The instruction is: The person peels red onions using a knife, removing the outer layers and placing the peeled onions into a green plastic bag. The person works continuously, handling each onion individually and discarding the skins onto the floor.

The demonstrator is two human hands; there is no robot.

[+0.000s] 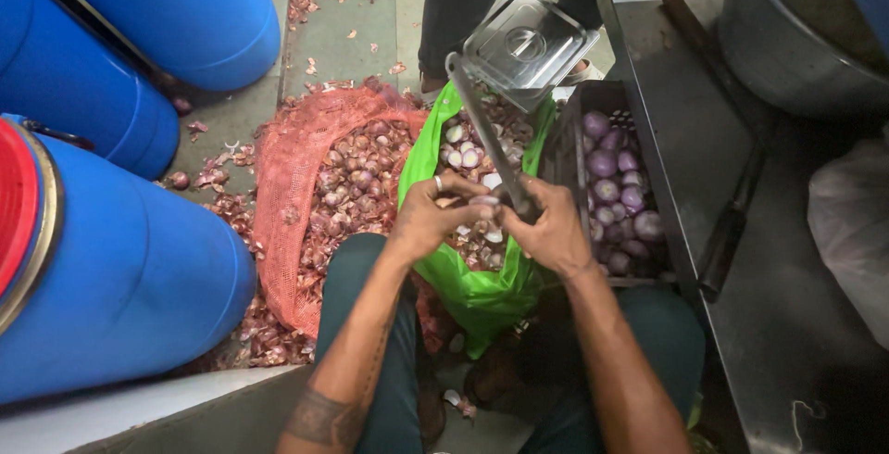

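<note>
My left hand [433, 216], with a ring on one finger, grips a small onion [482, 202] over a green plastic bag [477, 292] of onion pieces and peel. My right hand [554, 228] holds a long knife [486, 130], its blade pointing up and away. Both hands meet at the onion, fingers closed. My knees in dark green trousers frame the bag.
A red mesh sack [296, 204] of unpeeled onions lies at left. At right, a dark crate [567, 144] holds peeled purple onions [616, 190]. Blue barrels [139, 278] stand at left. Another person's legs [463, 9] and a steel lid [528, 42] are ahead. A steel counter [787, 306] lies right.
</note>
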